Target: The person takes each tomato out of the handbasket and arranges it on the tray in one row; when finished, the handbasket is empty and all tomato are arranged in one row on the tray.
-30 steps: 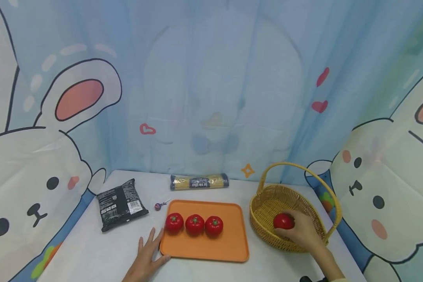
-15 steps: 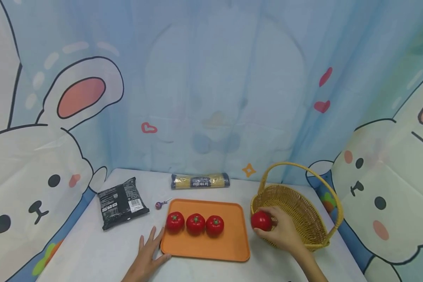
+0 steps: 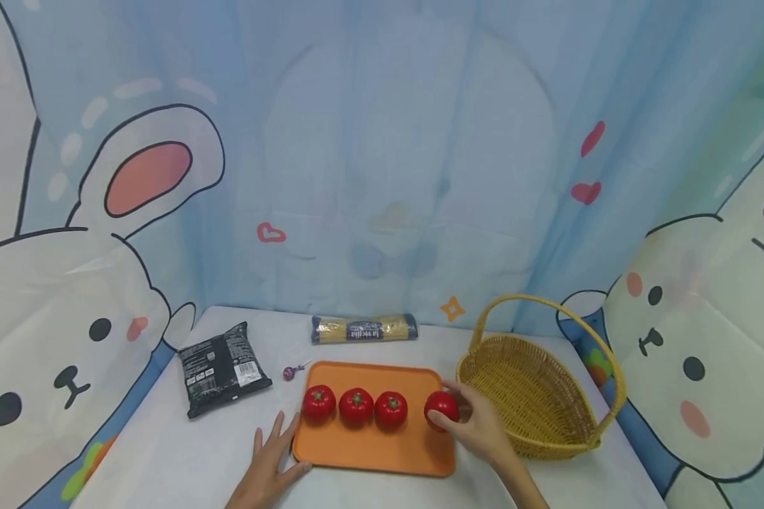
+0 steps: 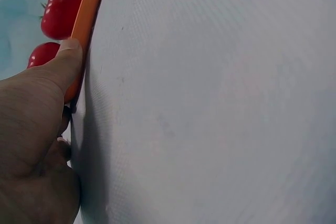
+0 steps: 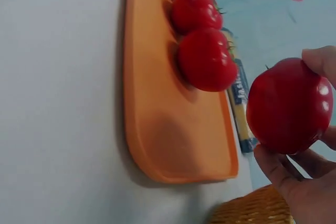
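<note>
My right hand [image 3: 482, 427] pinches a tomato [image 3: 442, 410] between thumb and fingers, above the right end of an orange tray [image 3: 382, 452]. In the right wrist view that tomato [image 5: 289, 107] appears raised off the tray. Three more tomatoes stand in a row on the tray: a left one [image 3: 319, 404], a middle one [image 3: 356, 407] and a right one [image 3: 390, 411]. At the tray's left edge my left hand [image 3: 267, 463] lies with fingers spread, and its thumb [image 4: 65, 61] touches the rim in the left wrist view.
A wicker basket [image 3: 528, 396] with a tall handle stands right of the tray. Behind the tray lies a pack of spaghetti [image 3: 364, 329]. A black packet [image 3: 224, 370] and a lollipop [image 3: 289, 373] lie to the left. A patterned curtain [image 3: 382, 177] closes off the back.
The right hand has carried the tomato leftward, out of the basket and over the tray's right end. My left hand stays at the tray's left edge.
</note>
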{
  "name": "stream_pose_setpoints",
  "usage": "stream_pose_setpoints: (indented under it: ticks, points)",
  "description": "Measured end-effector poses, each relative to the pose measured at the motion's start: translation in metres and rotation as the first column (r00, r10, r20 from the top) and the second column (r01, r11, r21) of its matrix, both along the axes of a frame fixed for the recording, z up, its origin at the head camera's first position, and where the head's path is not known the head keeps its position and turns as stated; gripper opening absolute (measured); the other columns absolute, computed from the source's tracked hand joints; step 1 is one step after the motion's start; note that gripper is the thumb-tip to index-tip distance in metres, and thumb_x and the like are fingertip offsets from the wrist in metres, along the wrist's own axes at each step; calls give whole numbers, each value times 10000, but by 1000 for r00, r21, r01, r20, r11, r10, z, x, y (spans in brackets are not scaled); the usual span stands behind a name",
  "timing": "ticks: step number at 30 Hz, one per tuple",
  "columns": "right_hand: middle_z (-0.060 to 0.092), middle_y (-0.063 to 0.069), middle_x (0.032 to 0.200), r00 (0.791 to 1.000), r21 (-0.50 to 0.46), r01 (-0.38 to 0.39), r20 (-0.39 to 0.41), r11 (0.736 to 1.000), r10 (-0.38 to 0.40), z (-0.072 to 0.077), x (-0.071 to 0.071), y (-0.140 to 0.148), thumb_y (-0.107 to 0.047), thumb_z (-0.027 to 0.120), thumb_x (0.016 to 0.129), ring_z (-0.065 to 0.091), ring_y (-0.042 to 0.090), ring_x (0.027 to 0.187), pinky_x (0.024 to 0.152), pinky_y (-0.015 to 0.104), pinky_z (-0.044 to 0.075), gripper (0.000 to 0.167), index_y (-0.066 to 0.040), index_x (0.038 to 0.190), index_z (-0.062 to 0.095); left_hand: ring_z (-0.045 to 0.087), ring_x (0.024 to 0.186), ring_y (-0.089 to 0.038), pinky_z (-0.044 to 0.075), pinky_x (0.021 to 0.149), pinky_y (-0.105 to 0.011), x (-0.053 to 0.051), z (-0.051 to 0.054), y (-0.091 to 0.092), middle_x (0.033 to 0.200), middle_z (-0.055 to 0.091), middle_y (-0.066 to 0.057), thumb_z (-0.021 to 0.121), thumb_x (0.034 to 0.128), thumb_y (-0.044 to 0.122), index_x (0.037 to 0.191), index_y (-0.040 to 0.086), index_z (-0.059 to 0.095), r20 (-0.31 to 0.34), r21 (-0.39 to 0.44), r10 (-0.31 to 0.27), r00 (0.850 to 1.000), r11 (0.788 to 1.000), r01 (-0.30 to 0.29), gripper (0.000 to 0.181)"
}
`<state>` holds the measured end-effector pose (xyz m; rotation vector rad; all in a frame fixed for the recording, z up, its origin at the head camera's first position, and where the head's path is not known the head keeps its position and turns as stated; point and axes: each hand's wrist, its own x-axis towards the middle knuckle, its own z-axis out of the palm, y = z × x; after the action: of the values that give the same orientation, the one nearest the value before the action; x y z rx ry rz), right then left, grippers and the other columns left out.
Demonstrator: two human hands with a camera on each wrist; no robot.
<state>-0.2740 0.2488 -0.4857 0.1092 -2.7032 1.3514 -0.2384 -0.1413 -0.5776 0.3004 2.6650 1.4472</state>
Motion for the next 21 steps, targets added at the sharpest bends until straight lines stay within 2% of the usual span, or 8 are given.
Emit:
stream_pose_setpoints:
  ticks: [4, 7, 14, 21]
  points:
    - [725, 98, 1163, 1000, -3, 4, -2, 1000, -4, -7, 1, -10, -196, 936, 854, 723, 237, 1023, 814, 326, 678, 530, -12, 1300, 717, 81, 1630, -523, -156, 1269, -719, 1, -1, 0, 1705, 342, -283, 857, 919, 292, 1640, -15, 399, -1, 2, 0, 1000, 1000, 0, 908]
    - [731, 108, 1169, 1000, 3, 14, -18, 1000, -14, -13, 0, -17, -185, 952, 833, 723, 273, 1065, 839, 370, 684, 520, -16, 1259, 705, 77, 1634, -513, -162, 1274, -706, 0, -2, -1, 1708, 339, -278, 854, 920, 324, 1644, -5, 397, 7, 2, 3, 1000, 1000, -3, 917]
    - [695, 180, 1313, 997, 113, 65, -40, 991, -61, -29, -2, -28, -193, 921, 869, 673, 351, 1200, 1007, 539, 620, 638, 10, 1384, 603, 83, 1632, -520, -156, 1272, -712, -1, -2, -1, 1710, 336, -277, 854, 920, 335, 1645, -8, 393, 17, -1, 0, 1000, 1000, 0, 925]
    - [669, 218, 1332, 995, 129, 86, -68, 988, -77, -39, -3, -29, -136, 930, 845, 648, 396, 1236, 1069, 593, 572, 672, 46, 1402, 600, 78, 1634, -516, -159, 1273, -709, -1, -4, -1, 1712, 336, -271, 851, 924, 332, 1648, -11, 384, 17, -3, -5, 1000, 1000, 5, 926]
